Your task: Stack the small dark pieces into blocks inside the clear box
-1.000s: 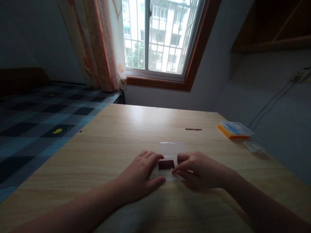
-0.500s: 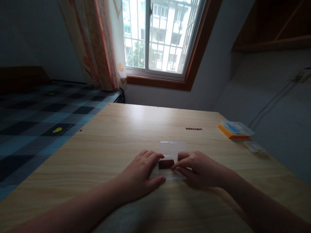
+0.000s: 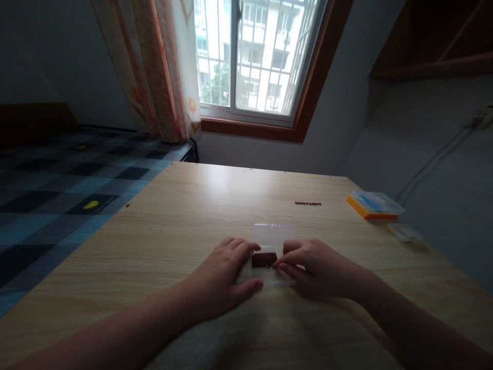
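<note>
A small clear plastic box (image 3: 274,282) stands on the table with its clear lid (image 3: 274,234) raised at the back. In it lies a dark brown ridged block (image 3: 264,260), perhaps several small pieces in rows. My left hand (image 3: 227,275) grips the box's left side, fingers at the back and thumb at the front. Over the right part of the box, my right hand (image 3: 311,267) has thumb and forefinger pinched at the block's front right corner. Whatever is between these fingertips is too small to name.
A row of tiny dark pieces (image 3: 308,204) lies farther back on the wooden table (image 3: 185,216). Near the right edge are an orange case with a clear lid (image 3: 375,204) and a smaller clear box (image 3: 403,232). A bed (image 3: 88,174) adjoins on the left.
My right fingertips have shifted very slightly at the block's corner, and a small light spot now shows beside them. My left hand stays in place on the box.
</note>
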A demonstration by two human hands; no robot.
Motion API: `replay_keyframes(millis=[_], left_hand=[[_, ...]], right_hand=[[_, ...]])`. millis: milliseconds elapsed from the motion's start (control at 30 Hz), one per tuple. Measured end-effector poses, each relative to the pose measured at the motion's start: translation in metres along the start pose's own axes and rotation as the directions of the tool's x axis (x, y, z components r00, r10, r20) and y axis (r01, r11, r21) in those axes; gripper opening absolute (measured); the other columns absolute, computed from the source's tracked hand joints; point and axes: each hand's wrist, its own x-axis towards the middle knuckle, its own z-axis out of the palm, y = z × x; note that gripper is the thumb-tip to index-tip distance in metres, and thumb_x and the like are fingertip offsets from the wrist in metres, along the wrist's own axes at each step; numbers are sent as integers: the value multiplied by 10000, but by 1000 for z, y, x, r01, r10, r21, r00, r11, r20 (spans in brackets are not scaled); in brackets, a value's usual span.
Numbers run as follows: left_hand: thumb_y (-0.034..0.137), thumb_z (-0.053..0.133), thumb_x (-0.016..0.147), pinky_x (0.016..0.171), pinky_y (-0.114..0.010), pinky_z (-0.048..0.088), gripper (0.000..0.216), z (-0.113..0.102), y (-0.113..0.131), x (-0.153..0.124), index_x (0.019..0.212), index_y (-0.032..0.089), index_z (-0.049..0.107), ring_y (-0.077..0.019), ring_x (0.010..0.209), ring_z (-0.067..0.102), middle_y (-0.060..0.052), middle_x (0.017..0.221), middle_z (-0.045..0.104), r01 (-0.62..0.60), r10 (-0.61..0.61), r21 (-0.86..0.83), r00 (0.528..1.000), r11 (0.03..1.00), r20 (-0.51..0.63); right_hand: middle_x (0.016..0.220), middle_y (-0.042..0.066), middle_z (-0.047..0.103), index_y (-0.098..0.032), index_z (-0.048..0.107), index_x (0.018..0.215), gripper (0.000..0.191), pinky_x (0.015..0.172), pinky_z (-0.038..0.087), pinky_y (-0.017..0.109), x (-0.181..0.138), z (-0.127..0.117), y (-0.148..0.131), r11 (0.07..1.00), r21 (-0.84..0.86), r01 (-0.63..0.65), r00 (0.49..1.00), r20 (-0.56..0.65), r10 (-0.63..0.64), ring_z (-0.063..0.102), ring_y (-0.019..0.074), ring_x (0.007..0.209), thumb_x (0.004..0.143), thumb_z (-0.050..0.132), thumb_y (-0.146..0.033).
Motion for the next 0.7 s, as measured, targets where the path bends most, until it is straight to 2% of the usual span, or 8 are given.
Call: replay_keyframes(millis=[267,533,700], left_hand=[[309,726,806,1014,-462,437,462,0,-1,1,1231,217,571,-293,1148,536,-80,1204,642,1,-1,7,1000,1000,-4],[303,730,801,1003,-455,439,457,0,0,1,1223,214,579,-296,1137,546,-82,1192,649,-5,5,16,1000,1000,-2],[310,727,805,997,-450,447,452,0,0,1,1220,210,579,-293,1139,544,-81,1188,648,-3,3,10,1000,1000,-3]], right_hand=[[852,17,638,-177,725,886,233,650,375,199,-1,1,-1,999,14,32,999,-26,-32,547,75,693,957,506,-209],[884,11,641,-235,754,1002,229,670,387,203,-1,3,-5,997,50,52,998,-23,-51,554,82,713,938,535,-214],[881,6,632,-239,758,977,231,672,369,206,0,4,-6,997,6,75,997,-31,-74,528,75,703,913,547,-171]])
